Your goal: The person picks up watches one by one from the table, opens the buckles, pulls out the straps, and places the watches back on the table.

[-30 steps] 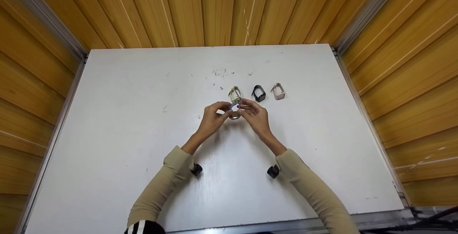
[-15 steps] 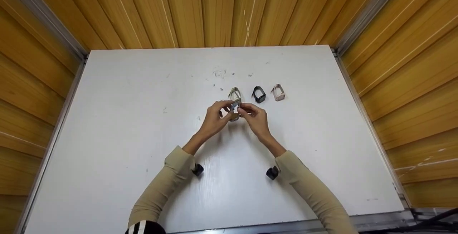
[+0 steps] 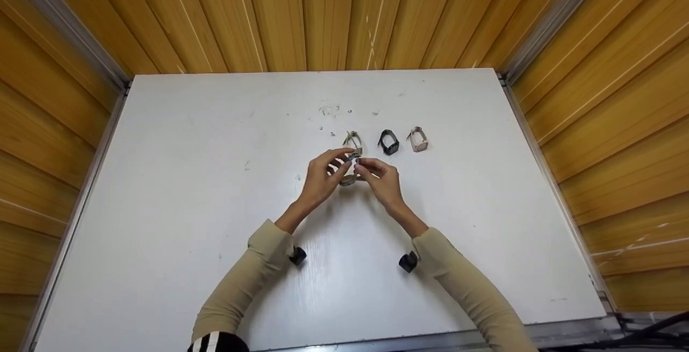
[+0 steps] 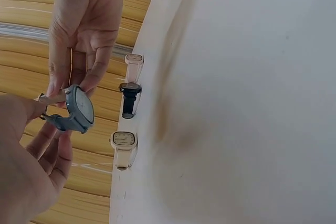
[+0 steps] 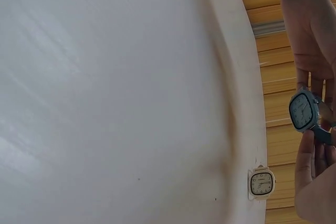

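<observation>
A blue-grey wristwatch [image 4: 81, 109] with a light dial is held up off the table between both hands, its strap bent into a loop. My left hand [image 3: 321, 176] pinches the strap near what looks like the buckle. From the other side, my right hand [image 3: 383, 182] pinches the strap with thumb and fingers. In the head view the watch case [image 3: 347, 181] hangs below the fingertips, on the side nearer me. The dial [image 5: 301, 111] faces the right wrist camera. Fingers hide part of the strap, so whether it is fastened cannot be told.
A cream-yellow watch [image 3: 353, 141], a black watch [image 3: 388, 142] and a pink watch [image 3: 417, 139] stand in a row just beyond the hands. They rest on a white table [image 3: 161, 190] with small dark marks. Ribbed wood-look walls [image 3: 323, 18] enclose it.
The watch has turned between the fingers and its case has shifted slightly left and nearer me. Both hands stay close together, fingertips moving along the strap. The other watches have not moved.
</observation>
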`<state>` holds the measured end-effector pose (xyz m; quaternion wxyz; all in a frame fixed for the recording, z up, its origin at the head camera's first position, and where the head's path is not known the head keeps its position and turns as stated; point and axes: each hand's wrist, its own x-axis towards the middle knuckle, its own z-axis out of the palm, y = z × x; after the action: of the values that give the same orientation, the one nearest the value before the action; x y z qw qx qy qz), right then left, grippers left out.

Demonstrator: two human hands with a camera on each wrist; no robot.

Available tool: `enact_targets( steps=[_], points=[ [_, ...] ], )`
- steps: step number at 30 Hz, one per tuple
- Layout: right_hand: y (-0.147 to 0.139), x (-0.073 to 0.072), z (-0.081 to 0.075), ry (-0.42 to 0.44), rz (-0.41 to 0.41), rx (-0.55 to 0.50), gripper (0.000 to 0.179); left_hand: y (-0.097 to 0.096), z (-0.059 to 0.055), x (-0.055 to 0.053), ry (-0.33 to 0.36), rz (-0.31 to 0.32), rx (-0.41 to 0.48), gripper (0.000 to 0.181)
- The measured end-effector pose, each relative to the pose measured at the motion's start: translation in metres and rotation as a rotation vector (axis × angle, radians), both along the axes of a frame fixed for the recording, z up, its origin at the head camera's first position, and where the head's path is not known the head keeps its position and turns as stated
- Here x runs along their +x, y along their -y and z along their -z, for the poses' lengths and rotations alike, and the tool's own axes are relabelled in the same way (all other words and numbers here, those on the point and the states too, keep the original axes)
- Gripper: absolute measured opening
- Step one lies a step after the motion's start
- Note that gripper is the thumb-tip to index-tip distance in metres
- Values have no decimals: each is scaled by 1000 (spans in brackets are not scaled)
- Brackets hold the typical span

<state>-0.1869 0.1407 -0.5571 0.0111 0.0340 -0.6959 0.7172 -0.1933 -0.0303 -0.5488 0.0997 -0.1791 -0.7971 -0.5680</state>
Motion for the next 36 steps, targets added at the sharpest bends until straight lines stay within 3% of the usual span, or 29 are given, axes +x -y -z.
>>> enact_targets(
  steps=[7, 18, 27, 36],
  points=[
    [-1, 2, -2, -6, 2, 3, 23, -2, -1, -3, 26, -16, 14, 16],
    [-4, 4, 4, -22, -29, 32, 21, -3, -2, -1, 42, -38, -21, 18],
    [-4, 3, 6, -21, -29, 120, 19, -1, 0, -1, 70, -70, 56, 16],
    [-2, 3, 5, -11, -52, 147, 20, 0, 1, -1, 101, -70, 71, 18]
  ],
)
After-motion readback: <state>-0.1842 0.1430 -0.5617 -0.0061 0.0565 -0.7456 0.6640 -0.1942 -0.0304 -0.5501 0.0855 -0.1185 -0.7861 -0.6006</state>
